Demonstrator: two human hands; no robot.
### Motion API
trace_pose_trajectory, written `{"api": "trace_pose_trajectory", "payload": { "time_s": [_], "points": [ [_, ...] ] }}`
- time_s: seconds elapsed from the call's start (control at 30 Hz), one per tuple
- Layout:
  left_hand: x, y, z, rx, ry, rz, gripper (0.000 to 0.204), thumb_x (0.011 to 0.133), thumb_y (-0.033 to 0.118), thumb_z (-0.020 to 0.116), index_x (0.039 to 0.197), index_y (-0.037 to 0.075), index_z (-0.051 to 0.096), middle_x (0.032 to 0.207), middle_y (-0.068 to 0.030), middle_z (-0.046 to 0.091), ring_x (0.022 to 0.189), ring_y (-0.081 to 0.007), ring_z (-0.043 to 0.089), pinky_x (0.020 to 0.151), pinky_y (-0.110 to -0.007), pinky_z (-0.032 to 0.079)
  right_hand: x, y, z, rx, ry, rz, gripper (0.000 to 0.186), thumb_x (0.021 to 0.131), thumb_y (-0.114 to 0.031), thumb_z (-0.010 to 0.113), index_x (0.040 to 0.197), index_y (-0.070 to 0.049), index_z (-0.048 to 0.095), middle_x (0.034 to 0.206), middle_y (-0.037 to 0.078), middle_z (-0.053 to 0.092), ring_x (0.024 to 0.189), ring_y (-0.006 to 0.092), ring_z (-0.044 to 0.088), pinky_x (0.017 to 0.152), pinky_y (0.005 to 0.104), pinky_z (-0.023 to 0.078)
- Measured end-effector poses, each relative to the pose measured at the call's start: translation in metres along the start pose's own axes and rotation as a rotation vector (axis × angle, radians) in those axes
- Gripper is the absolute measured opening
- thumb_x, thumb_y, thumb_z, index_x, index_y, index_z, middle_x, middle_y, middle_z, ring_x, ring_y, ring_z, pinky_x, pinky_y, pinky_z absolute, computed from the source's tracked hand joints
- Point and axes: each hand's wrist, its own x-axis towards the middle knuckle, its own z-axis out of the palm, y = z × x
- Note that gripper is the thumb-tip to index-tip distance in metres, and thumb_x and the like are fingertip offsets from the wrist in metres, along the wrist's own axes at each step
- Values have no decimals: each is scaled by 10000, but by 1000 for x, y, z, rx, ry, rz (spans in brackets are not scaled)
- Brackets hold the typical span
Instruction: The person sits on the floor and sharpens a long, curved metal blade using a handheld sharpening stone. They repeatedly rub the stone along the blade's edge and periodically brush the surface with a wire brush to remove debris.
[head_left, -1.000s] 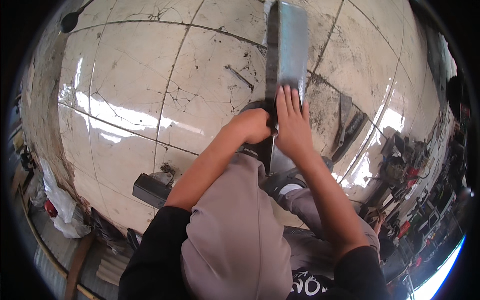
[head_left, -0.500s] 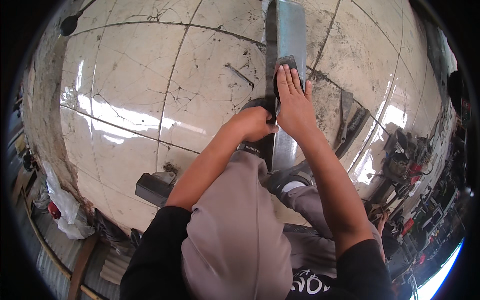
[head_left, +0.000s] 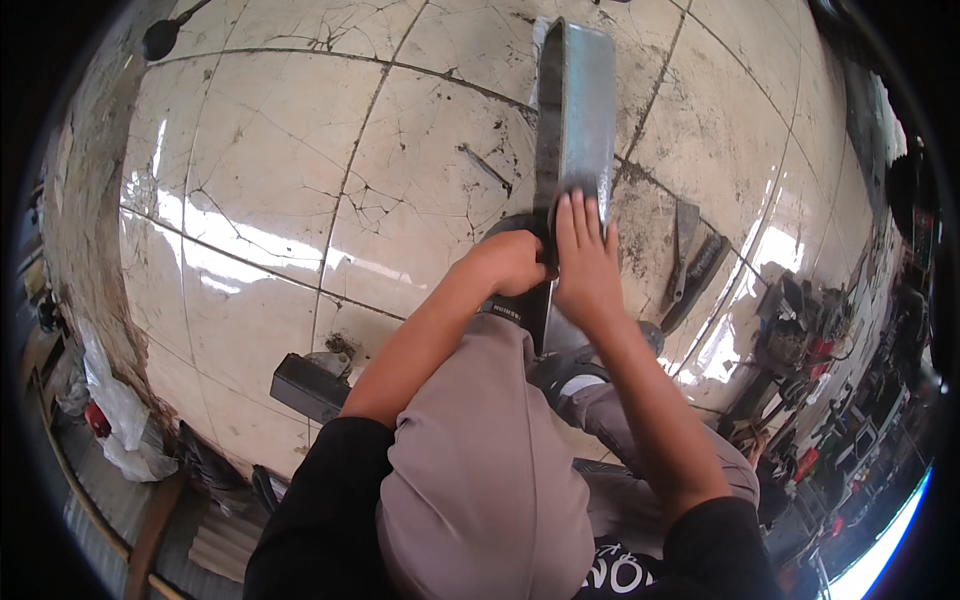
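A long grey metal channel [head_left: 590, 105] runs away from me between my legs, with its flat face up and its open side to the left. My left hand [head_left: 510, 264] is closed on its left edge, knuckles up, the fingertips partly hidden. On the upper face, my right hand [head_left: 586, 262] lies with straight fingers pressed onto a dark piece of sandpaper [head_left: 579, 188]. Most of the sandpaper is under the fingers, and its edge is blurred by motion. My right thumb is hard to make out.
A scraper-like flat tool [head_left: 684, 245] and a dark bar [head_left: 698, 283] lie on the tiles at right. A thin metal rod [head_left: 486, 168] lies left of the channel. Nearer me at left is a black square tube [head_left: 305, 387]. Cluttered tools and parts [head_left: 800, 330] line the right side.
My right hand has slid the sandpaper toward me along the channel. The left hand keeps its hold on the edge. The view has shifted slightly, showing the channel's far end.
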Motion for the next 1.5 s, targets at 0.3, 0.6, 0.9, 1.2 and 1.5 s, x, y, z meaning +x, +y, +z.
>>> {"api": "trace_pose_trajectory", "payload": {
  "time_s": [0.3,0.6,0.9,1.2,1.5],
  "points": [
    [0,1,-1,-6,-60,-37,545,880,388,703,1242,-16,653,1209,-229,669,1139,-361,639,968,-421,502,34,-2,-20,-17,54,18,878,796,-2,568,1577,-12,166,1638,198,210,1531,365,166,1188,610,160],
    [-2,5,-3,-13,-20,-31,543,894,382,690,1247,-27,635,1211,-239,663,1141,-373,634,971,-422,495,38,14,-14,-169,93,76,840,854,-83,585,1577,-5,165,1638,214,199,1525,367,183,1182,613,175],
    [-6,8,-4,33,-21,-61,489,899,398,680,1235,43,667,1216,-180,677,1152,-347,632,968,-427,500,-2,2,-2,-203,84,30,749,899,-178,578,1543,19,250,1607,211,282,1487,389,276,1174,601,202],
    [-3,7,-5,59,-68,-40,476,902,396,674,1222,44,673,1232,-196,665,1161,-356,624,987,-434,490,-17,-1,0,-178,-15,17,754,890,-105,534,1561,11,210,1621,238,230,1507,386,230,1179,591,206],
    [-3,10,-7,36,-72,-62,502,890,390,687,1217,10,664,1215,-210,668,1147,-364,629,971,-432,497,30,10,-14,-217,98,13,743,891,-112,539,1552,20,227,1611,225,260,1498,395,243,1178,591,209]
  ]
}}
